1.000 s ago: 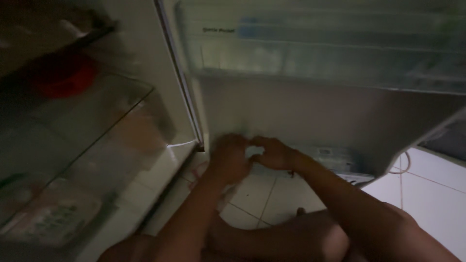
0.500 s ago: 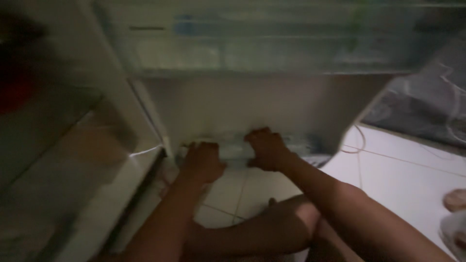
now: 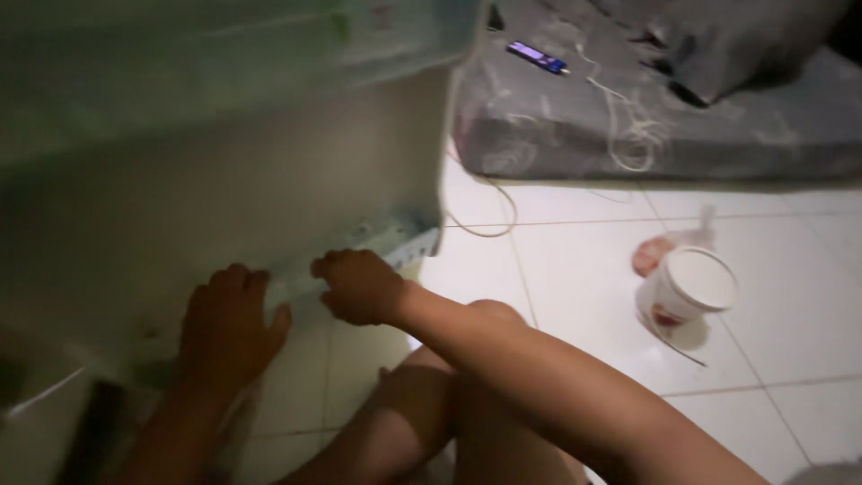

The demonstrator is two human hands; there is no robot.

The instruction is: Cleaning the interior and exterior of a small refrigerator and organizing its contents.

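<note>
An open fridge door [image 3: 224, 171] fills the upper left, its pale inner side facing me. Along its bottom edge runs a clear door shelf [image 3: 395, 238]. My left hand [image 3: 229, 328] lies on the left part of that shelf with its fingers curled over the rim. My right hand [image 3: 359, 287] is closed in a fist on the rim further right. What the fingers hold behind the rim is blurred. My bent knee [image 3: 485, 314] is just below my right forearm.
A white lidded tub [image 3: 687, 287] stands on the white tiled floor [image 3: 557, 260] at the right, with a pinkish bag [image 3: 651, 254] behind it. A grey mattress [image 3: 718, 135] at the back carries a small lit device [image 3: 536, 57] and a white cable [image 3: 628, 135].
The view has swung right and the fridge's inside has left it; the mattress and tub have come in. Both hands remain on the door's bottom shelf, now further apart.
</note>
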